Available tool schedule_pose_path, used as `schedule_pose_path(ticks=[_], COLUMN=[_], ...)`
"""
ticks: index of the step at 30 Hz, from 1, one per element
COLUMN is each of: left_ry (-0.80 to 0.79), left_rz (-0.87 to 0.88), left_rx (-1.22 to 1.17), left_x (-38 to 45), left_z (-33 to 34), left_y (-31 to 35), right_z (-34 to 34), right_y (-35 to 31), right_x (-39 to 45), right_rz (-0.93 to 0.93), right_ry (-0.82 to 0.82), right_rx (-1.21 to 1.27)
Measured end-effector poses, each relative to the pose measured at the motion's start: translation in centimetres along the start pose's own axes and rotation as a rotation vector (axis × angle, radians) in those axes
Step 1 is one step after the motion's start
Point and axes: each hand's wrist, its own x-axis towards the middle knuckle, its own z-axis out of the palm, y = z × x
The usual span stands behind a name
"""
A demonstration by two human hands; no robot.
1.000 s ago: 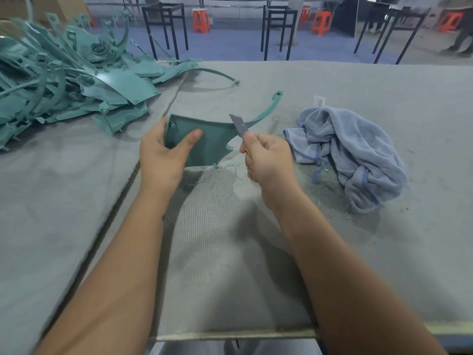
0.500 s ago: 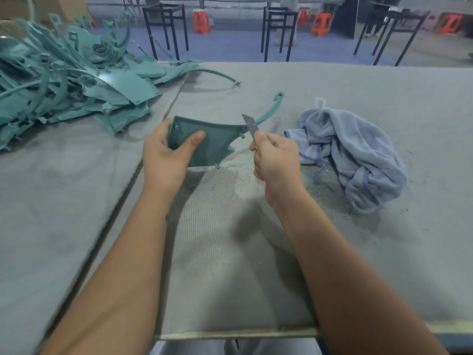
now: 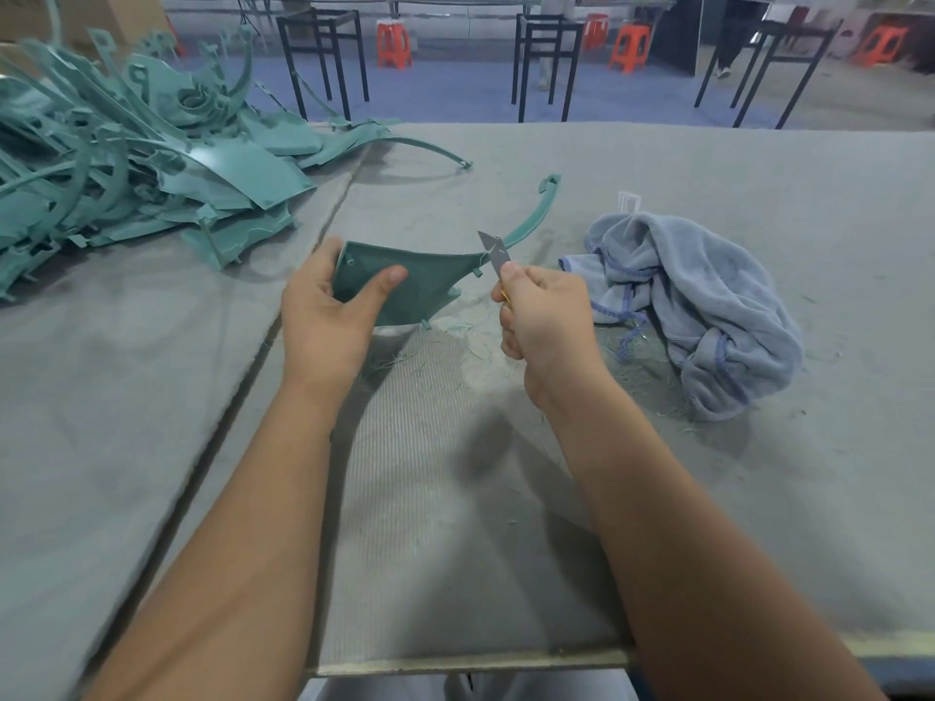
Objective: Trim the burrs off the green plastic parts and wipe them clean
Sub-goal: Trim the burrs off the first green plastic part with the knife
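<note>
Both hands are busy: left hand (image 3: 329, 316) grips green part (image 3: 415, 280), right hand (image 3: 546, 316) apparently clamps knife (image 3: 495, 249).

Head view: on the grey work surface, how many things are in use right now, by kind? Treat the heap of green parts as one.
Green plastic part being trimmed, in the left hand's grip: 1
Knife blade, in the right hand's grip: 1
Blue-grey cloth: 1
Heap of green parts: 1
Total: 4

Grey felt table (image 3: 657, 498), green parts pile (image 3: 126, 179), blue towel (image 3: 708, 306)
</note>
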Motion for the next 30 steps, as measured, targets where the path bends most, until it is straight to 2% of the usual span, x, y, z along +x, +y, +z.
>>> schedule_pose_path(ticks=[9,13,16,20,24,30], left_ry=[0.045,0.059,0.053,0.051,0.077,0.064], left_rz=[0.038,0.029,0.025,0.072,0.07,0.109], left_rx=[0.085,0.114,0.119,0.193,0.157,0.202], left_x=[0.0,0.0,0.0,0.0,0.0,-0.1], left_z=[0.3,0.3,0.4,0.4,0.3,0.5], left_y=[-0.4,-0.4,-0.4,-0.4,-0.7,-0.7], right_z=[1.1,0.5,0.0,1.2,1.4,0.7], right_y=[0.1,0.1,0.2,0.7,0.5,0.2], right_x=[-0.3,0.2,0.4,-0.2,-0.4,-0.4], right_rz=[0.078,0.096,0.085,0.054,0.047,0.143], right_ry=[-0.099,0.004,0.046,-0.025,-0.076,-0.14], right_rx=[0.12,0.216,0.16,0.094,0.119,0.216])
